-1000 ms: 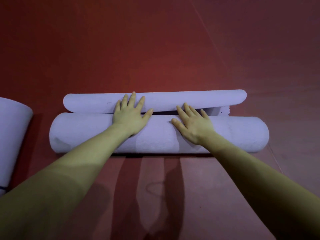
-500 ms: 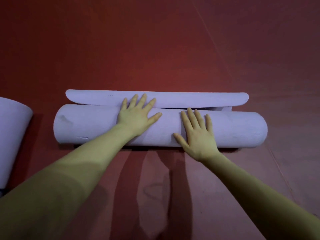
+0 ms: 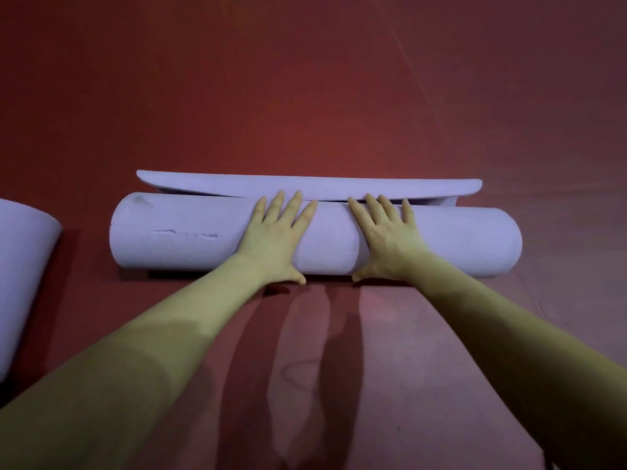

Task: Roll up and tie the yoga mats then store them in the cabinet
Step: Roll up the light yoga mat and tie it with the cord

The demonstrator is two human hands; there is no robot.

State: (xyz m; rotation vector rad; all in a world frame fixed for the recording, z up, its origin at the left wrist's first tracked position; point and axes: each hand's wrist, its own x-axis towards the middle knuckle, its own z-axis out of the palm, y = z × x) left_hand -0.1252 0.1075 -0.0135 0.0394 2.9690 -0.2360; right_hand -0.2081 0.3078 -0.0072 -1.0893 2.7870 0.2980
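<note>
Forearms: two bare forearms reach forward from the near edge of the view, drawing closer together toward the roll; their shadows fall on the floor (image 3: 339,96) between them.
Left hand: the left hand (image 3: 276,239) lies flat, palm down, on the middle of the rolled mat, fingers straight and spread, thumb low on the roll's near side by the floor. It clasps nothing.
Right hand: the right hand (image 3: 386,240) lies just beside it, also flat with spread, straight fingers, thumb low on the near side; the two hands are close but apart.
Yoga mat: the lilac yoga mat (image 3: 458,239) lies crosswise as a thick roll on the floor, with scuffs on its left part.
Loose end: just behind the roll, the mat's loose end (image 3: 305,186) curls up as a narrow strip; both hands' fingertips reach its edge.
Second mat: a second lilac mat (image 3: 23,266) lies at the left edge of the view, well apart, partly cut off.
Floor: dark red, smooth, dimly lit, stretching away beyond the mat.
</note>
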